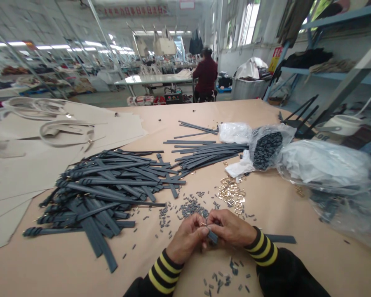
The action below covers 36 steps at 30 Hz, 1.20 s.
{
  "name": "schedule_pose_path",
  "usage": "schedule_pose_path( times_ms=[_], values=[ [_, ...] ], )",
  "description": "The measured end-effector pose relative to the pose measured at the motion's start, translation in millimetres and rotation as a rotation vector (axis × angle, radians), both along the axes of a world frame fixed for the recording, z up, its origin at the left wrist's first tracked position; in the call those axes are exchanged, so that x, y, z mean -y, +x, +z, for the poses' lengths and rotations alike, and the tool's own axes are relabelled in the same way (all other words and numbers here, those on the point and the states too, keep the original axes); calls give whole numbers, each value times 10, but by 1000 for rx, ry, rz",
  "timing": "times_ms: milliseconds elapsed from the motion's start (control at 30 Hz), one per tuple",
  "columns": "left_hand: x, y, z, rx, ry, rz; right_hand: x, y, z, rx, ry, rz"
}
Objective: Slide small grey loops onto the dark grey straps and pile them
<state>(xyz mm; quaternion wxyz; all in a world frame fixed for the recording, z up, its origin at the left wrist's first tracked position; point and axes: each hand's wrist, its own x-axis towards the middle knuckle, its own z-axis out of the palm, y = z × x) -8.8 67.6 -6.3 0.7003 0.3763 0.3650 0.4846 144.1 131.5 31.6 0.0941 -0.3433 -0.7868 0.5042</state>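
Observation:
My left hand (188, 236) and my right hand (231, 227) meet over the near part of the table, fingers pinched together. Between them is a dark grey strap (212, 236), whose other end shows beyond my right wrist. A bit of gold metal, apparently a buckle (203, 224), peeks out at my left fingertips; my fingers hide most of it. Just past my hands lie many small grey pieces (190, 207) and a pile of gold buckles (231, 192). More grey bits (222, 280) are scattered nearer to me, below the hands.
A heap of dark grey straps with buckles (111, 181) covers the left middle, with loose straps (207, 154) beyond. Beige panels (24, 173) lie far left. Plastic bags, one holding dark loops (267, 148), stand right. A person (205, 76) is in the background.

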Motion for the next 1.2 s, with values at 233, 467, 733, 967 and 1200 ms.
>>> schedule_pose_path(
  times_ms=[233, 467, 733, 967, 1200],
  values=[
    [-36, -75, 2, -108, 14, 140, -49, 84, 63, 25, -113, 105],
    [-49, -44, 53, -241, -14, 235, -73, 47, 64, 50, 43, 92],
    [-39, -20, -1, -341, -116, 41, -17, 58, 61, 149, 250, 96],
    [-15, 36, 21, -375, -77, 68, -674, 502, 189, 443, 589, -264],
    [-40, 57, 2, -383, -101, 103, -1325, 847, -11, 583, 718, -501]
  ],
)
